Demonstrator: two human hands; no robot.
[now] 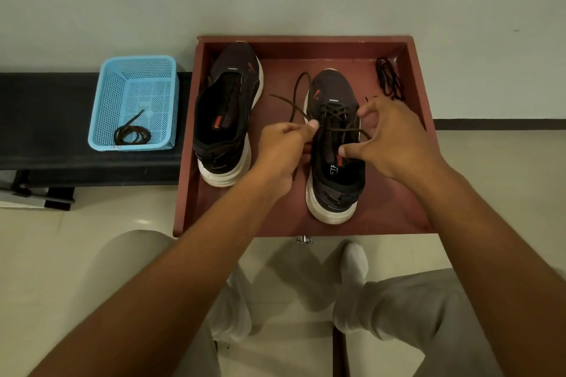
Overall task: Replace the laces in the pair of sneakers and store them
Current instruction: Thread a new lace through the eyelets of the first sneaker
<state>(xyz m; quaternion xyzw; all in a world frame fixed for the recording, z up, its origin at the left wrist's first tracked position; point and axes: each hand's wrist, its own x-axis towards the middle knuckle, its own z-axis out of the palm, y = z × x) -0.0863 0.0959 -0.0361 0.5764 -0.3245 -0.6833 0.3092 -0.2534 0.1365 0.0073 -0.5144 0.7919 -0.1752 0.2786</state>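
Two dark sneakers with white soles stand in a reddish-brown wooden tray [306, 43]. The left sneaker [228, 113] has no lace in it. The right sneaker [335, 144] carries a dark brown lace [294, 101] threaded through its front eyelets, with one end looping out to the left. My left hand [283, 150] pinches that lace at the shoe's left side. My right hand [395, 141] holds the shoe's right side, fingers curled at the eyelets and the lace's other end. A coiled black lace [389, 79] lies in the tray's far right corner.
A light blue plastic basket [134, 101] stands on a black bench [46, 119] left of the tray, with a coiled dark lace [131, 131] inside. A white wall rises behind. My legs in grey trousers and white socks are below, on a pale tiled floor.
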